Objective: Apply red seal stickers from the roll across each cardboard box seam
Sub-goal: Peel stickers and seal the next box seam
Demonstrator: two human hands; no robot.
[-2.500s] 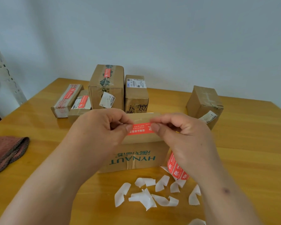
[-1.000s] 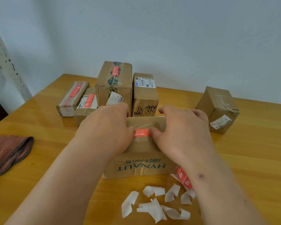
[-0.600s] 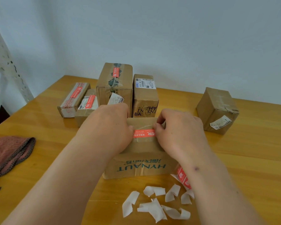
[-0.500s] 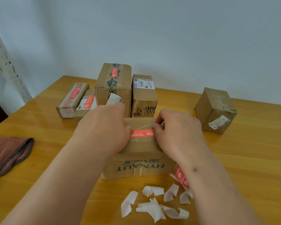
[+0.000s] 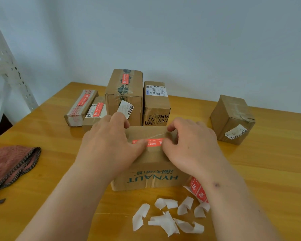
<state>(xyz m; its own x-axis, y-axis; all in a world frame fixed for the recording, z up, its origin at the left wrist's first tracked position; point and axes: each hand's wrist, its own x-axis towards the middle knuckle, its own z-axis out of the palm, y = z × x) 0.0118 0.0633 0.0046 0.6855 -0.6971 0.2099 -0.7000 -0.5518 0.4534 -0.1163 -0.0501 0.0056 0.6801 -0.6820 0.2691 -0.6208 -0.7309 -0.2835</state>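
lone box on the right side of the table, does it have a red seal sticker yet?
No, the lone box shows only clear tape and a white label, while the red sticker lies on the HYNAUT box.

Wooden table (image 5: pixel 276 171) — cardboard boxes (image 5: pixel 156 105), paper scraps (image 5: pixel 165 221), folded cloth (image 5: pixel 9 164).
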